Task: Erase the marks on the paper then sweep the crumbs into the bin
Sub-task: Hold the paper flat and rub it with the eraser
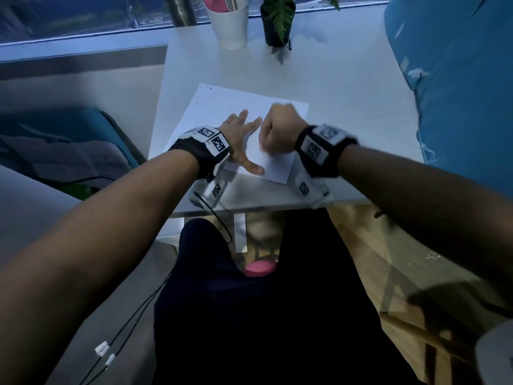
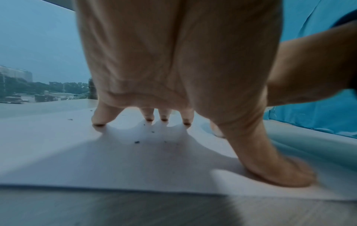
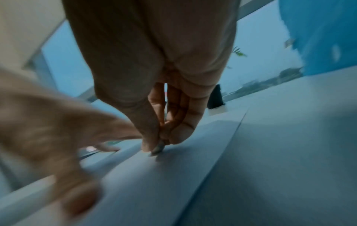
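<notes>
A white sheet of paper (image 1: 222, 107) lies slantwise on the white table (image 1: 347, 93). My left hand (image 1: 244, 134) lies flat on it with spread, straight fingers (image 2: 98, 120), pressing it down. Just to its right, my right hand (image 1: 280, 129) is curled, and in the right wrist view its fingertips pinch a small grey eraser (image 3: 157, 148) whose tip touches the paper (image 3: 173, 175). Small dark crumbs (image 2: 137, 142) are scattered on the paper (image 2: 58, 152) in front of my left fingers, and a few specks (image 1: 230, 108) lie near its far left part. No bin is identifiable.
A white cup (image 1: 229, 23) with pink contents and a black pot with a fern (image 1: 277, 23) stand at the table's far edge. A blue bulky cover (image 1: 458, 93) rises on the right. My dark-clothed lap (image 1: 249, 315) is below the near table edge.
</notes>
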A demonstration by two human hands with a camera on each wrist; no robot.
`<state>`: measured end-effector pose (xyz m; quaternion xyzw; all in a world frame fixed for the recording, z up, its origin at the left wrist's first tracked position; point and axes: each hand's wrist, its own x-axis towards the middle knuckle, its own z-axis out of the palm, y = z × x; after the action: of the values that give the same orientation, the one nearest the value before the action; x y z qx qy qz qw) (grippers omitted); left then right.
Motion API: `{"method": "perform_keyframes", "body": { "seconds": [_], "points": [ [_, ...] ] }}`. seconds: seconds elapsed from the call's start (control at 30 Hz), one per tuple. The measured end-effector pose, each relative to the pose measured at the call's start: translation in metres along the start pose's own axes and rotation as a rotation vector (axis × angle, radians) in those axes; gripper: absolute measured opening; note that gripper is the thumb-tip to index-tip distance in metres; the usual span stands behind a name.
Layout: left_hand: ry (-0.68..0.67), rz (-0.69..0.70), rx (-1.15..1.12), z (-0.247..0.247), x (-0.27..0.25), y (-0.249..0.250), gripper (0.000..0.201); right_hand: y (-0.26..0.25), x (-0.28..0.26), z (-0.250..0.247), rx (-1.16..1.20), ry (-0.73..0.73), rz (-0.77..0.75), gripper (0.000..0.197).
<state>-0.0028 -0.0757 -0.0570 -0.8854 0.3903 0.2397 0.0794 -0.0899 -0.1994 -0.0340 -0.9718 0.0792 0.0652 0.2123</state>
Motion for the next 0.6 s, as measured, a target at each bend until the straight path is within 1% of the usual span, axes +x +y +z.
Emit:
{"method": "perform_keyframes", "body": {
  "seconds": [0.03,0.07,0.1,0.17,0.2,0.23,0.27,0.3,0.33,0.37,0.4,0.43,0.47,0.5,0.53,0.57,0.6],
  "points": [
    [0.002,0.006,0.001,0.000,0.001,-0.001,0.137,-0.006,-0.008,0.006,-0.027,-0.067,-0.068,0.025],
    [0.001,0.008,0.003,0.000,0.001,-0.002,0.138,-0.007,-0.014,0.006,-0.047,-0.107,-0.080,0.022],
    [-0.004,0.005,0.005,-0.001,0.001,-0.001,0.138,-0.004,-0.013,0.000,-0.045,-0.096,-0.063,0.020],
    [-0.010,-0.014,0.012,-0.001,0.002,0.002,0.138,0.009,0.006,-0.012,0.050,0.007,0.079,0.018],
    [-0.011,-0.023,0.010,-0.001,0.003,0.004,0.139,0.014,0.014,-0.012,0.091,0.049,0.114,0.012],
    [-0.013,-0.022,0.006,-0.002,0.003,0.005,0.141,0.012,0.012,-0.009,0.080,0.092,0.093,0.012],
    [-0.015,-0.017,0.000,-0.003,0.003,0.004,0.142,0.007,0.007,0.000,0.040,0.100,0.048,0.021],
    [-0.016,-0.011,-0.004,-0.003,0.003,0.004,0.143,-0.001,-0.003,0.007,0.015,0.059,-0.019,0.021],
    [-0.019,-0.009,-0.007,-0.004,0.002,0.003,0.143,-0.006,-0.013,0.011,0.004,0.001,-0.083,0.016],
    [-0.025,-0.011,-0.010,-0.004,0.001,0.002,0.143,-0.003,-0.018,0.011,-0.009,-0.056,-0.087,0.017],
    [-0.032,-0.013,-0.010,-0.005,0.000,0.003,0.142,0.003,-0.014,0.005,0.007,-0.050,-0.071,0.020],
    [-0.033,-0.013,-0.004,-0.006,-0.001,0.005,0.141,0.012,-0.002,-0.004,0.043,-0.020,0.034,0.019],
    [-0.026,-0.010,0.006,-0.008,-0.003,0.008,0.140,0.020,0.009,-0.012,0.099,0.035,0.105,0.016],
    [-0.017,0.000,0.015,-0.009,-0.004,0.012,0.138,0.023,0.014,-0.016,0.126,0.069,0.131,0.015],
    [-0.005,0.020,0.015,-0.011,-0.005,0.014,0.136,0.020,0.013,-0.014,0.103,0.086,0.094,0.019],
    [0.003,0.043,0.005,-0.013,-0.004,0.016,0.135,0.011,0.006,-0.008,0.064,0.064,0.050,0.024],
    [0.006,0.060,-0.005,-0.014,-0.003,0.017,0.135,0.002,-0.002,0.000,0.034,0.009,-0.027,0.024]
  ]
}}
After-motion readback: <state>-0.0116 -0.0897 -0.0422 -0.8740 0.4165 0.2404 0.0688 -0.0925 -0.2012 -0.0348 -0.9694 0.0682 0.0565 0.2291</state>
